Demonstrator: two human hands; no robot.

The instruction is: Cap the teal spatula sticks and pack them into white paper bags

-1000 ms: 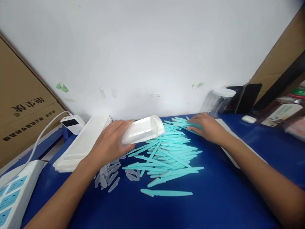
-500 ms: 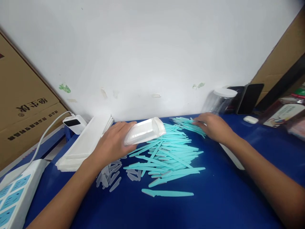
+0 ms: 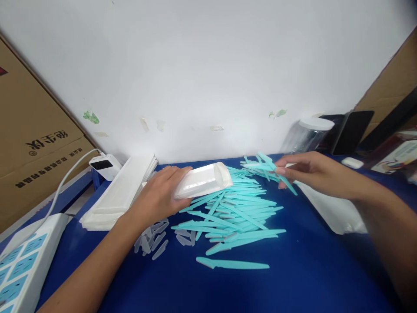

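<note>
a carton and piled teal tools suggest a workshop.

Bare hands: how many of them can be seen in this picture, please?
2: the left hand holds the white packet near the centre; the right hand holds turquoise tools farther right. No other hand shows.

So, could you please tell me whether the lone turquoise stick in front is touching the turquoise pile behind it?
Apart: the head view shows a strip of blue tabletop between the lone stick and the pile.
</note>
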